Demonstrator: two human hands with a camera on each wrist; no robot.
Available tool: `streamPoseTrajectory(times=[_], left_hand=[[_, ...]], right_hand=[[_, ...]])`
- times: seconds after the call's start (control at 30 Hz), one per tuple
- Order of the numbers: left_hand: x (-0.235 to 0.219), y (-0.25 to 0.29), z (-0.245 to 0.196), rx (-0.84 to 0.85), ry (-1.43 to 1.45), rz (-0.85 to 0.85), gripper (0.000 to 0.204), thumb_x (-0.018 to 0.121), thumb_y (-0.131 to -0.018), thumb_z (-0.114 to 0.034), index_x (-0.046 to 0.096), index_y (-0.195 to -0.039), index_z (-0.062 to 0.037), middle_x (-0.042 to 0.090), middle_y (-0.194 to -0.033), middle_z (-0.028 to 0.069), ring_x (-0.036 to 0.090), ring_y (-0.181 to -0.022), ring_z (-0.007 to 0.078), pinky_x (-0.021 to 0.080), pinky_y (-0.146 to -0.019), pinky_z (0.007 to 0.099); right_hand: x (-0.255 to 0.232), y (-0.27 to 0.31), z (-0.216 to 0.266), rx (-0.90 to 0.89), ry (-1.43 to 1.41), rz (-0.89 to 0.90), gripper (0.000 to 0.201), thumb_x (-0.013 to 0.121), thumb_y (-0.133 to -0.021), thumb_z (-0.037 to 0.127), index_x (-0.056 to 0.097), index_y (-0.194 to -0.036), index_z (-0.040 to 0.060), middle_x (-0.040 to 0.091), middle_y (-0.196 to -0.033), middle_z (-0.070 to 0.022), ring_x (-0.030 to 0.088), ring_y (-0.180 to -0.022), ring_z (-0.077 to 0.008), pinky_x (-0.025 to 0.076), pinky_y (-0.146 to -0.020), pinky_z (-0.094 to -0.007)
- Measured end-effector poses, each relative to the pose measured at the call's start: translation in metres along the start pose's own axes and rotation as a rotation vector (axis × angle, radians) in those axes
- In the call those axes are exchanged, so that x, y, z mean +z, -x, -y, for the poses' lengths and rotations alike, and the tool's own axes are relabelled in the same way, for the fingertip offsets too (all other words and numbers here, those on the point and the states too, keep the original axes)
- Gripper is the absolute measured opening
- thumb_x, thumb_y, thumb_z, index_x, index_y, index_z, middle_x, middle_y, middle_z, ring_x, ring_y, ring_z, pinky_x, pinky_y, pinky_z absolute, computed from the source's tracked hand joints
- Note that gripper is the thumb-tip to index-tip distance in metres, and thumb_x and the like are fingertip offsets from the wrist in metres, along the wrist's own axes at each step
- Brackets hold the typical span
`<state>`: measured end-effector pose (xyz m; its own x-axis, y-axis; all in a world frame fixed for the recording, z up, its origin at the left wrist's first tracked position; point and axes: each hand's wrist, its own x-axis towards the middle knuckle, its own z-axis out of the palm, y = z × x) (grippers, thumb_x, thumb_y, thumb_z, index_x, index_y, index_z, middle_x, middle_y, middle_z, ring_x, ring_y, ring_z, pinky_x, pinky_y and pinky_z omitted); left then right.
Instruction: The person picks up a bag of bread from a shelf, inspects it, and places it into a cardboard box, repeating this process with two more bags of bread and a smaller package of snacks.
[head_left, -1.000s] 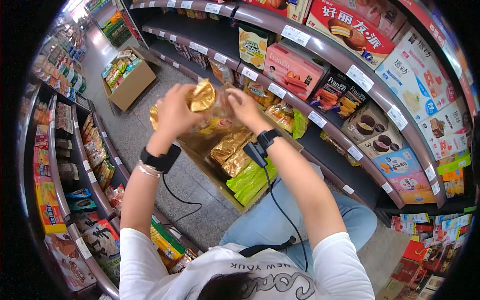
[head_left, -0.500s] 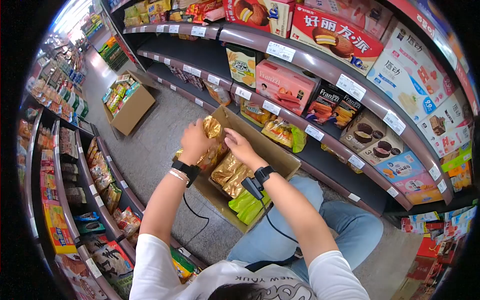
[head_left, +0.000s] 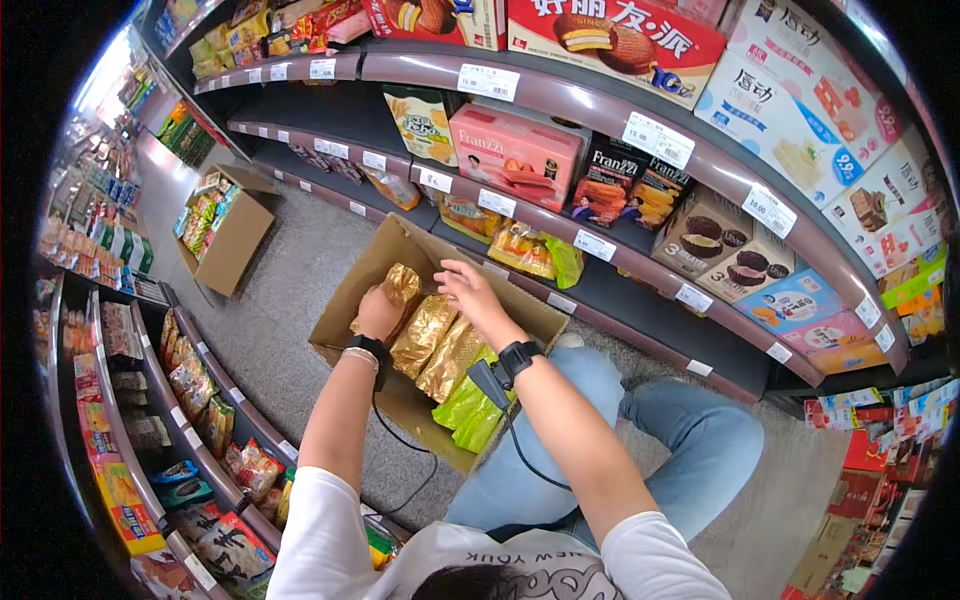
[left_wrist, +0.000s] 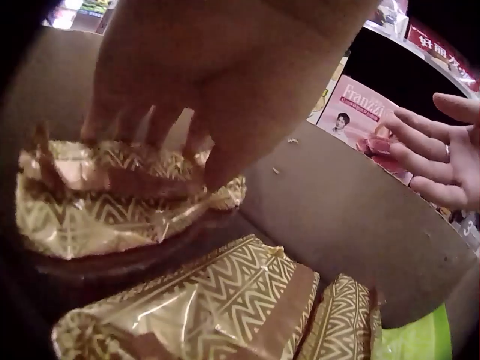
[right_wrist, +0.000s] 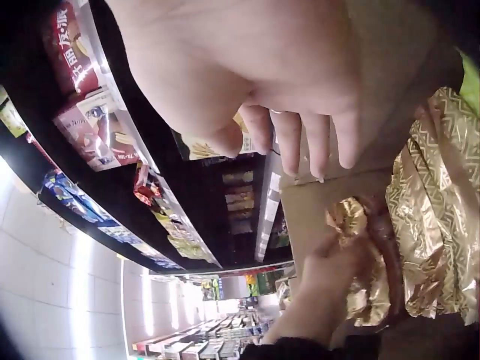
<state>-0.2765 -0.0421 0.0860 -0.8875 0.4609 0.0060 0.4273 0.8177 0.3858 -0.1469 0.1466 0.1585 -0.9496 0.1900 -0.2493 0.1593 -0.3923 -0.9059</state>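
Note:
My left hand is down inside the cardboard box, its fingers and thumb gripping a gold foil snack packet with a zigzag pattern. That packet stands at the far left end of the box, partly hidden by the hand. Beside it lie two more gold packets, and a bright green packet fills the near end. Over the box's shelf-side part, my right hand hovers with fingers spread and nothing in them; the right wrist view shows its fingers extended.
Shelves with boxed snacks, including a pink Franzzi box, run along the right. Yellow bags sit on the bottom shelf close to the box. Another carton full of packets stands on the floor at the far left. More shelves line the left.
Both hands have come down from above the box; the left hand has lowered the gold packet into its far left end. The right hand has moved off the packet. The view has shifted.

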Motion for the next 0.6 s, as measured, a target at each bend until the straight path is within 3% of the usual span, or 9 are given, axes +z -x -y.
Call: streamPoseTrajectory(times=[0.03,0.23,0.33,0.37,0.47,0.5,0.6], left_hand=[[0.005,-0.002,0.008,0.025,-0.051,0.053,0.028,0.061,-0.077,-0.020,0.062,-0.097,-0.0010,0.060,-0.092,0.0248,0.058,-0.090,0.0386,0.048,-0.079,0.0446],[0.011,0.005,0.015,0.020,-0.174,0.249,0.025,0.053,-0.082,-0.022,0.063,-0.098,-0.0055,0.060,-0.093,0.0261,0.058,-0.091,0.0390,0.048,-0.079,0.0463],[0.040,0.007,0.035,-0.005,-0.181,0.213,0.024,0.052,-0.083,-0.023,0.063,-0.097,-0.0080,0.060,-0.094,0.0265,0.058,-0.092,0.0388,0.049,-0.078,0.0466],[0.042,0.009,0.036,0.029,-0.190,0.198,0.023,0.052,-0.082,-0.022,0.063,-0.093,-0.0048,0.060,-0.095,0.0271,0.059,-0.090,0.0395,0.049,-0.078,0.0465],[0.030,0.001,0.019,-0.080,-0.154,0.307,0.024,0.052,-0.081,-0.022,0.062,-0.088,-0.0013,0.060,-0.098,0.0271,0.060,-0.088,0.0406,0.048,-0.079,0.0467],[0.037,-0.006,0.030,0.037,-0.169,0.288,0.027,0.052,-0.081,-0.022,0.062,-0.089,0.0015,0.060,-0.100,0.0269,0.061,-0.085,0.0413,0.049,-0.079,0.0462],[0.041,-0.009,0.029,-0.038,-0.208,0.218,0.030,0.050,-0.081,-0.025,0.064,-0.096,-0.0023,0.060,-0.101,0.0252,0.059,-0.092,0.0401,0.047,-0.084,0.0453]], right_hand=[[-0.002,-0.001,0.000,-0.002,0.002,-0.020,0.038,0.046,-0.094,0.031,0.044,-0.127,0.0106,0.054,-0.122,-0.0088,0.053,-0.106,-0.0196,0.041,-0.086,-0.0338],[-0.007,0.003,0.000,0.035,-0.098,-0.144,0.033,0.048,-0.093,0.031,0.049,-0.119,0.0110,0.057,-0.117,-0.0083,0.054,-0.104,-0.0202,0.042,-0.085,-0.0350],[-0.013,0.005,-0.005,0.056,-0.119,-0.168,0.033,0.049,-0.092,0.031,0.050,-0.118,0.0111,0.058,-0.115,-0.0080,0.055,-0.101,-0.0198,0.043,-0.083,-0.0344],[-0.016,0.006,-0.006,0.051,-0.131,-0.176,0.032,0.049,-0.092,0.031,0.050,-0.117,0.0111,0.058,-0.115,-0.0079,0.055,-0.100,-0.0196,0.043,-0.082,-0.0338],[-0.020,0.010,-0.007,0.043,-0.159,-0.196,0.031,0.050,-0.092,0.032,0.051,-0.115,0.0109,0.059,-0.112,-0.0076,0.056,-0.098,-0.0188,0.044,-0.079,-0.0322],[-0.022,0.010,-0.007,0.041,-0.160,-0.194,0.031,0.050,-0.092,0.032,0.052,-0.114,0.0108,0.059,-0.112,-0.0076,0.056,-0.097,-0.0185,0.044,-0.078,-0.0317],[-0.024,0.012,-0.007,0.036,-0.176,-0.201,0.032,0.051,-0.091,0.034,0.053,-0.112,0.0103,0.061,-0.109,-0.0072,0.057,-0.094,-0.0177,0.044,-0.075,-0.0304]])
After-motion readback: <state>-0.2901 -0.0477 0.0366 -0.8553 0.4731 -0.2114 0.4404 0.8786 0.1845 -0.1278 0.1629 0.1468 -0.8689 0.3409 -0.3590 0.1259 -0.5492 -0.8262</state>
